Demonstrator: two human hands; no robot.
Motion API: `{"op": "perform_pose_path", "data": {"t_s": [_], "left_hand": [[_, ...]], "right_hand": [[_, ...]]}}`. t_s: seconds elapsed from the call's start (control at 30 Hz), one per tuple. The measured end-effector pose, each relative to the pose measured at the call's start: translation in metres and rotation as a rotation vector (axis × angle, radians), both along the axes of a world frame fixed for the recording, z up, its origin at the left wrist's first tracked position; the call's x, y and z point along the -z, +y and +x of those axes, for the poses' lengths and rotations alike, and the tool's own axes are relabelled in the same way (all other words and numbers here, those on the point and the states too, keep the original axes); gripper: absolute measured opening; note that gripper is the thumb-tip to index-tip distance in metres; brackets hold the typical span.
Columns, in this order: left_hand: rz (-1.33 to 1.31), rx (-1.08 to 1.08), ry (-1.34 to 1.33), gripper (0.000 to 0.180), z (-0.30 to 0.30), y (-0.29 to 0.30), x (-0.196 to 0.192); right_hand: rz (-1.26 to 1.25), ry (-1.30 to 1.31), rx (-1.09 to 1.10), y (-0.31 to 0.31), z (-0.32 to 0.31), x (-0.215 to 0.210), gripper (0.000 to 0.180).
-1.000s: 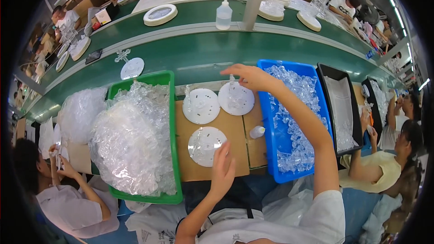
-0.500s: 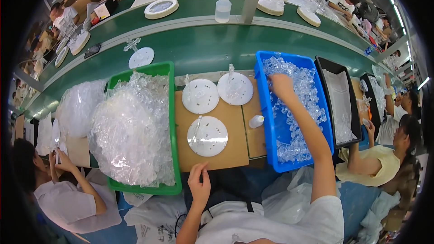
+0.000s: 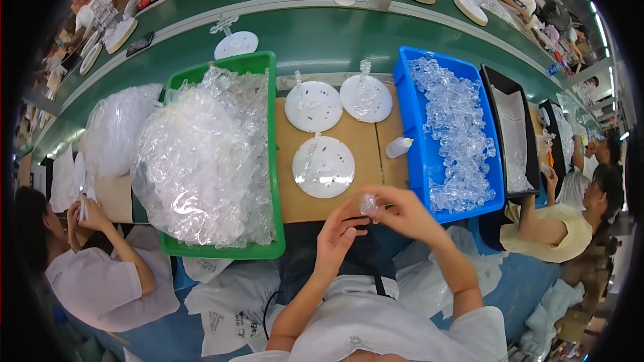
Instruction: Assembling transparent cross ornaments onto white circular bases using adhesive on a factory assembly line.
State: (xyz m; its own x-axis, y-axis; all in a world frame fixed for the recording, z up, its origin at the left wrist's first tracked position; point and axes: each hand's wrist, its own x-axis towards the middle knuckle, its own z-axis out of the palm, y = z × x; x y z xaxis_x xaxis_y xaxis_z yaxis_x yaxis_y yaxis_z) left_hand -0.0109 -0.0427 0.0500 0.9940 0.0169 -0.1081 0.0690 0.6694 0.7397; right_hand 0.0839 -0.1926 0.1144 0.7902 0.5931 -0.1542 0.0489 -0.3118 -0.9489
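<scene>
Left of the cardboard (image 3: 365, 161) sits the green tub (image 3: 274, 161), heaped with clear plastic (image 3: 201, 161); at the cardboard's near edge, the left hand (image 3: 334, 238), half-curled, meets a small clear piece (image 3: 367, 205), pinched by the right hand (image 3: 408, 213); right of the cardboard, the blue tub (image 3: 417, 141).

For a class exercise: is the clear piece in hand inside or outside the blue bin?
Outside: the piece shows between the left hand and right hand, left of the bin.

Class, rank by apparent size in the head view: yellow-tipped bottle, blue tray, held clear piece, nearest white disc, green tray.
Green tray
Blue tray
Nearest white disc
Unsure: yellow-tipped bottle and held clear piece, which is partly hidden.
</scene>
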Motion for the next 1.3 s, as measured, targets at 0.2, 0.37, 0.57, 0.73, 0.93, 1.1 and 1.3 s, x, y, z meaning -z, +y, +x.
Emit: {"op": "perform_pose_path", "data": {"t_s": [0.2,0.37,0.57,0.73,0.93,1.1,1.3], "left_hand": [[-0.079,-0.062,0.222,0.044,-0.003,0.0,0.019],[0.66,-0.264,0.138,0.036,-0.008,0.014,0.042],[1.511,-0.431,-0.076,0.038,0.005,0.025,0.051],[1.625,-0.384,-0.179,0.039,0.01,0.024,0.063],[1.709,-0.313,-0.178,0.041,0.01,0.027,0.071],[1.695,-0.291,-0.203,0.041,0.01,0.028,0.075],[1.71,-0.289,-0.245,0.042,0.011,0.032,0.074]], "right_hand": [[-0.248,-0.394,0.038,0.023,0.003,0.033,0.034],[-0.286,-0.644,-0.09,0.04,0.043,0.065,0.024],[-0.487,-0.821,-0.211,0.054,0.05,0.072,0.014],[-0.595,-0.912,-0.465,0.063,0.065,0.061,0.01],[-0.53,-1.061,-0.386,0.052,0.054,0.078,0.02],[-0.534,-1.127,-0.3,0.055,0.051,0.079,0.027],[-0.476,-0.821,-0.373,0.051,0.064,0.062,0.026]]}}
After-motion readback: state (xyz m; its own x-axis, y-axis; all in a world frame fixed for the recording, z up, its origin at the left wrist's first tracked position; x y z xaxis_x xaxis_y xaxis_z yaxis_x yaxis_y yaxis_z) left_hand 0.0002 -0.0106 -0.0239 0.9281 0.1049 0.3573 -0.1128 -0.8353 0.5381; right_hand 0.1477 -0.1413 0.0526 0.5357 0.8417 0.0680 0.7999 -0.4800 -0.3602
